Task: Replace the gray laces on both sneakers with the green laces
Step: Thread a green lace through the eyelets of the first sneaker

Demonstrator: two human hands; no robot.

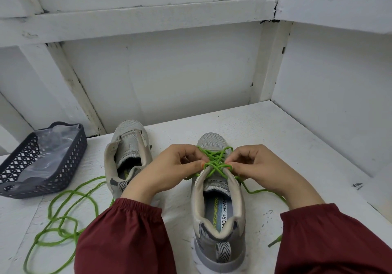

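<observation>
**On the white table (286, 146), both hands pinch a green lace**

Far left sits a dark lattice basket (70, 159), with a loose green lace (91, 182) looped in front of it. Next stands an unlaced gray sneaker (127, 146). Right of it, the left hand (169, 169) and right hand (258, 167) meet over the laced sneaker (218, 220), each pinching the criss-crossed green lace (215, 161) lying between them.
</observation>
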